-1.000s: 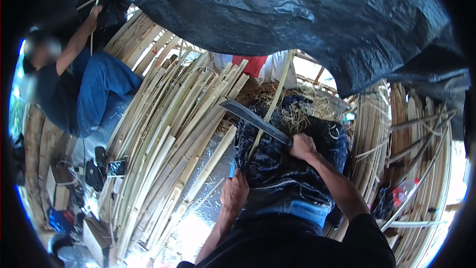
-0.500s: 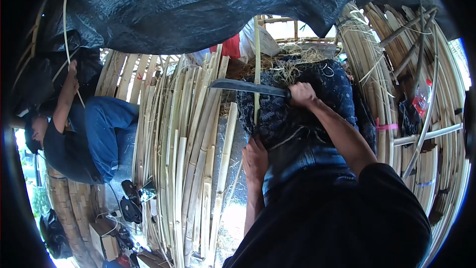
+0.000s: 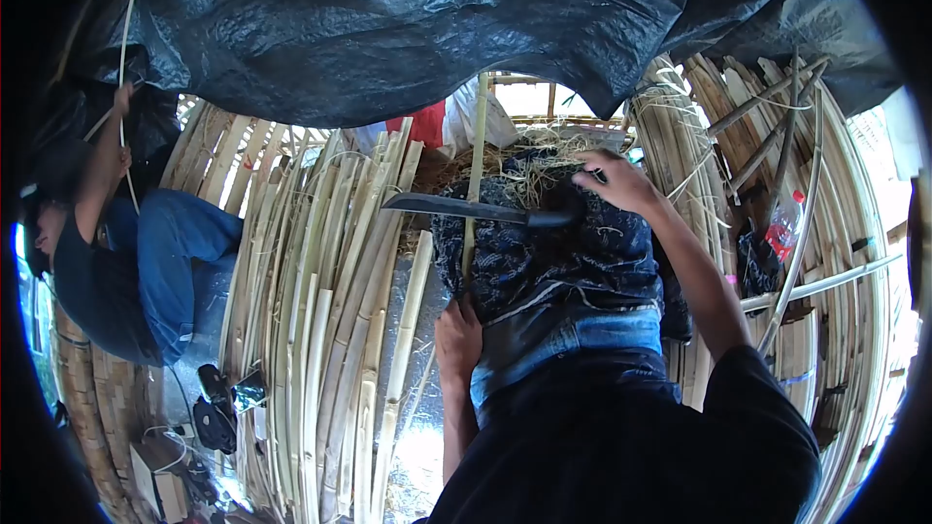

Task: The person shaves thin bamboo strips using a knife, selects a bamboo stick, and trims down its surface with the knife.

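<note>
In the head view my left hand [image 3: 458, 340] is closed around the lower end of a long bamboo strip [image 3: 478, 141], which stands up and away from me beside my lap. A machete [image 3: 456, 208] with a dark blade and black handle lies sideways on the dark patterned cloth [image 3: 529, 267] over my legs, its blade crossing the strip. Just above and right of the handle, my right hand [image 3: 623, 184] is raised with thumb and fingers apart and nothing in it. Thin bamboo shavings [image 3: 544, 160] lie on the far part of the cloth.
Long split bamboo slats [image 3: 325, 330] lie at my left. More bamboo [image 3: 670, 126] is stacked on the right, with a red-labelled bottle [image 3: 784, 228]. A black tarp [image 3: 388, 29] hangs ahead. At far left another person [image 3: 107, 243] holds a thin strip.
My right hand has let go of the machete, which now rests on the cloth, and has lifted off it. My left hand keeps hold of the strip. The whole view has shifted slightly.
</note>
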### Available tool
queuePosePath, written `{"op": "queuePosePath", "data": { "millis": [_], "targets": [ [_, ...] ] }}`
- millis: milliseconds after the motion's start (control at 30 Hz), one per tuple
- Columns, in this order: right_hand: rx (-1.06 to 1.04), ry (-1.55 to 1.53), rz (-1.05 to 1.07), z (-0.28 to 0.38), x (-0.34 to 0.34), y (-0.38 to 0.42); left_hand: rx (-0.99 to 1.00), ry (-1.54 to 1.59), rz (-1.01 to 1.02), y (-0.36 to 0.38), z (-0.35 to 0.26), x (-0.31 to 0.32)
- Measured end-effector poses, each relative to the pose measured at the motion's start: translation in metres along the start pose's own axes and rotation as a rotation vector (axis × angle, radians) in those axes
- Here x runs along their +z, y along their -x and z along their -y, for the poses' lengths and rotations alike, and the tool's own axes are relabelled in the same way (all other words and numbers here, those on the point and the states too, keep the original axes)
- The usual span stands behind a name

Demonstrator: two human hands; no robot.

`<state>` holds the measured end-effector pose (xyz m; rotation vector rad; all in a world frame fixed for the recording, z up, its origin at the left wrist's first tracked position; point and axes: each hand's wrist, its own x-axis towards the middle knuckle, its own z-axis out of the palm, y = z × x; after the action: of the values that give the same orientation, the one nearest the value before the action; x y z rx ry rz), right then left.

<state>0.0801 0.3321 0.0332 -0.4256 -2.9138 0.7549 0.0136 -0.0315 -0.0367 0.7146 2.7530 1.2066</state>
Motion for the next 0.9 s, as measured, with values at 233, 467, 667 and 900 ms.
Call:
{"op": "queuePosePath", "data": {
  "millis": [233, 467, 667, 900],
  "targets": [
    [0.268, 0.205, -0.230, -0.054, 0.059, 0.057, 0.022, -0.051, -0.018, 0.000, -0.001, 0.000],
    [0.516, 0.222, -0.067, -0.076, 0.057, -0.010, -0.145, -0.077, 0.158, -0.005, -0.017, -0.012],
    [0.518, 0.138, -0.145, -0.121, 0.059, -0.038, -0.007, -0.059, 0.002, -0.003, -0.017, -0.005],
    [0.167, -0.011, -0.505, -0.079, 0.004, -0.009, -0.184, -0.050, 0.124, -0.011, -0.031, -0.014]
  ]
}}
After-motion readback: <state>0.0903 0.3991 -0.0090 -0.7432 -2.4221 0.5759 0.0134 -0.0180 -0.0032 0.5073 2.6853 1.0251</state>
